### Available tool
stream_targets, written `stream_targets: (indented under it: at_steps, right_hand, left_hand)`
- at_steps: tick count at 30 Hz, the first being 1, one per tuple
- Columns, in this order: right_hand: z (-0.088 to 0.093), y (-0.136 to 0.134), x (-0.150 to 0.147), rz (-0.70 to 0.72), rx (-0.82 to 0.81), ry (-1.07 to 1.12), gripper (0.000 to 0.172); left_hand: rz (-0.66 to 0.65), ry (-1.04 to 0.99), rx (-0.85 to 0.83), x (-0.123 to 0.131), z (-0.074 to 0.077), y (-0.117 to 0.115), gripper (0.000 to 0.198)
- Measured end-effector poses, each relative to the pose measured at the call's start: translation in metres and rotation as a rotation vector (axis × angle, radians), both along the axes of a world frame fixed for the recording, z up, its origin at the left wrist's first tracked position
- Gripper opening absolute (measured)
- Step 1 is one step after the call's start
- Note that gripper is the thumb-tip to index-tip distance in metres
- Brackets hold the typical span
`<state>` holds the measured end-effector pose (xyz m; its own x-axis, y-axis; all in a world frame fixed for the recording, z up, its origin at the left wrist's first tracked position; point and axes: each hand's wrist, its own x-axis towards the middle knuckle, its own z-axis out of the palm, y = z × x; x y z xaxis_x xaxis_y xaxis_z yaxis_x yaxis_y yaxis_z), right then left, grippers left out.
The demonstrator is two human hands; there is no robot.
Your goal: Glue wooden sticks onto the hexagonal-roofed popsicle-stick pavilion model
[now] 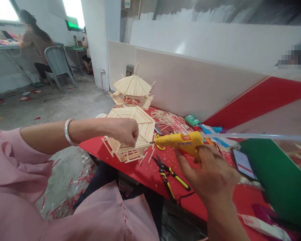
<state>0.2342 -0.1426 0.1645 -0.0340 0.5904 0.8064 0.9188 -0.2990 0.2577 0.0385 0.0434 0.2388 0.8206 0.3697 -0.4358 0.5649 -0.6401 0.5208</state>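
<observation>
Yellow gun [179,140] in right hand [210,172], fingers wrapped round handle; probably light, stiff, best held there, clear of likely hot nozzle [152,142]. Long axis runs across view, nozzle toward model [145,126], clear glue stick [240,135] trailing right. Model on red table [140,172]: wooden, likely light, fragile; safest grip at base. Left hand [124,131] curled over top; cannot tell if pinching anything.

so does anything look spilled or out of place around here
Yes: red scraps litter the floor beside the red table, as if dropped; on it, loose sticks lie scattered in a messy heap, pointing different ways.
</observation>
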Motion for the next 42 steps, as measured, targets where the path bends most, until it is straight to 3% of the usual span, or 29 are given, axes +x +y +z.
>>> stream_targets:
  at_steps: [13, 20, 26, 30, 34, 38, 42]
  right_hand:
    - [0.006, 0.001, -0.005, 0.017, 0.021, -0.005, 0.034]
    - [0.004, 0.002, -0.004, 0.019, 0.023, -0.012, 0.035]
    - [0.003, 0.0, -0.01, 0.058, 0.038, 0.006, 0.035]
    - [0.006, 0.001, -0.025, 0.137, 0.015, 0.068, 0.032]
    - [0.008, 0.008, -0.041, 0.236, 0.003, 0.101, 0.029]
    - [0.007, 0.016, -0.051, 0.262, -0.009, 0.096, 0.031]
    - [0.005, 0.019, -0.056, 0.255, -0.031, 0.063, 0.03]
  left_hand:
    - [-0.072, -0.004, 0.091, -0.003, 0.001, 0.001, 0.013]
    - [-0.082, -0.083, 0.071, -0.003, -0.008, 0.006, 0.009]
    - [-0.069, -0.197, 0.037, -0.007, -0.01, 0.006, 0.009]
    - [-0.03, -0.383, 0.082, -0.026, -0.011, 0.009, 0.011]
    - [0.068, -0.696, 0.12, -0.063, -0.03, 0.005, 0.012]
    - [0.085, -0.973, 0.219, -0.093, -0.065, -0.01, 0.012]
    - [0.175, -1.161, 0.324, -0.102, -0.101, -0.021, 0.023]
